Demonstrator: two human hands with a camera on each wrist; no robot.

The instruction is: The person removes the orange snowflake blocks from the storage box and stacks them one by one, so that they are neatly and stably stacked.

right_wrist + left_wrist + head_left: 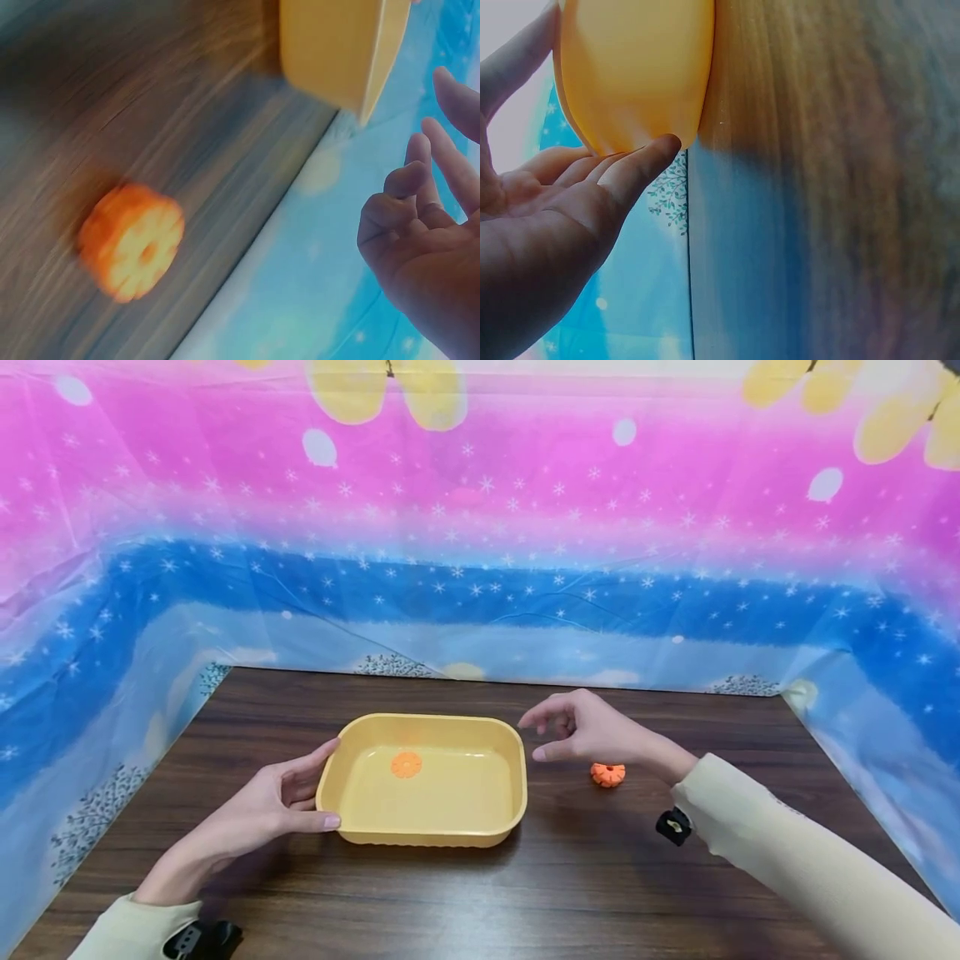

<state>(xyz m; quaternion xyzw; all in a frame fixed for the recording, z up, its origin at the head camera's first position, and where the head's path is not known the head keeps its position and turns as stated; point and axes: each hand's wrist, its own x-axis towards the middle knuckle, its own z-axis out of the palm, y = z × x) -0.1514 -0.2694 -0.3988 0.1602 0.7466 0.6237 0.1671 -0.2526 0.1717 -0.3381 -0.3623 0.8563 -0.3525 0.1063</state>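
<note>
A yellow rectangular plastic tray (450, 839) stands on the dark wood table. My left hand (258, 806) grips its left end, thumb at the near corner and fingers at the far one; the left wrist view shows fingertips against the outer wall. Inside the tray lies an orange scalloped disc (407, 765), like a carrot slice. My right hand (592, 727) hovers just right of the tray with loosely bent fingers and nothing between them. Below its wrist, a second thick orange scalloped piece (135, 244) with a small central hole rests on the table, partly covered in the head view.
A pink and blue patterned cloth (480, 585) hangs behind the table and along both sides. Wood tabletop (465, 902) extends in front of the tray. Black straps (673, 827) sit at both wrists, by the cream sleeves.
</note>
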